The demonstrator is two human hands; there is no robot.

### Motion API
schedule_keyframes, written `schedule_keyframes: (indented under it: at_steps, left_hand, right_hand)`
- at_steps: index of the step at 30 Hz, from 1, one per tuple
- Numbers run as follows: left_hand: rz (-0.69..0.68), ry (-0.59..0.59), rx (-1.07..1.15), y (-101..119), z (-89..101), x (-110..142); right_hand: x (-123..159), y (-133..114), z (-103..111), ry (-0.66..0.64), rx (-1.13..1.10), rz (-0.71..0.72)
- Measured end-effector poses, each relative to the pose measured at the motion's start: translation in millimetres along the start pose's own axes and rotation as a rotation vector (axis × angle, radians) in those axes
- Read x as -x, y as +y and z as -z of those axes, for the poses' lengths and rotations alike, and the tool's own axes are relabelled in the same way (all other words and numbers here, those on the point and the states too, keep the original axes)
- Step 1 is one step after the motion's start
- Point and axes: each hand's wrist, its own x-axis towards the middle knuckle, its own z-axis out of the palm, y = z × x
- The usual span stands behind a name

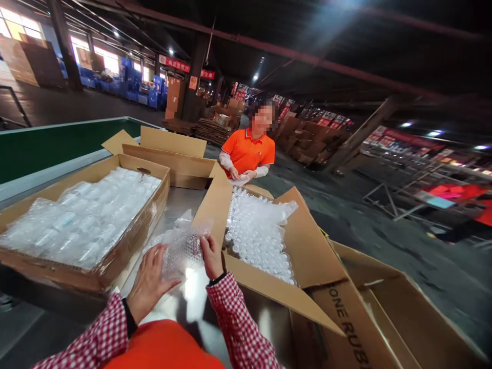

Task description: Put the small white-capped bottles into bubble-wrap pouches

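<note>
A clear bubble-wrap sheet or bag [184, 251] is spread above the shiny metal table in front of me. My right hand [211, 256] pinches its right edge between thumb and fingers. Against its left side rests my left hand [151, 279], fingers stretched out and thumb apart. To the right, an open carton [249, 271] holds many small clear-capped containers [265, 246] with a plastic wrap piece on top. On the left stands a shallow carton [107, 266] filled with bubble-wrapped items [80, 220].
Across the table a co-worker in an orange shirt [249, 151] holds something whitish. A green conveyor belt [65, 148] runs along the left. Another open carton [407, 302] stands at the lower right. Stacked boxes [311, 136] and a pillar [192, 82] are farther back.
</note>
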Motion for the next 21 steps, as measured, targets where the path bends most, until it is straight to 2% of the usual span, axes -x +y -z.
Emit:
schedule_keyframes:
  at_steps: [2,4,7,10,12,13,16,18,21]
  left_hand:
    - [-0.099,-0.005,-0.025,23.8,0.3,-4.7]
    - [-0.119,-0.075,0.03,39.3,-3.0,-9.5]
    - [-0.078,-0.145,0.181,49.6,-3.8,-15.7]
    - [-0.014,-0.323,0.308,54.5,2.7,-20.9]
    - [0.081,-0.421,0.399,58.1,6.2,-23.7]
    - [0.133,-0.423,0.449,60.2,6.7,-24.8]
    - [0.236,-0.323,0.535,65.3,4.9,-26.6]
    - [0.23,-0.28,0.464,65.2,4.2,-26.4]
    - [0.183,-0.279,0.316,56.6,7.5,-24.9]
  right_hand:
    - [2.8,-8.9,-0.6,0.001,-0.05,-0.028]
    - [7.1,-16.3,-3.1,-0.015,-0.086,-0.064]
    - [10.7,-25.1,-2.3,-0.052,-0.122,-0.143]
    - [8.9,-32.9,9.3,-0.122,-0.179,-0.237]
    - [9.0,-37.6,19.6,-0.189,-0.244,-0.285]
    - [10.7,-39.5,23.9,-0.232,-0.291,-0.306]
    - [21.9,-41.5,28.6,-0.354,-0.365,-0.341]
    - [30.2,-39.8,26.9,-0.4,-0.332,-0.313]
    - [35.3,-36.2,26.6,-0.417,-0.228,-0.221]
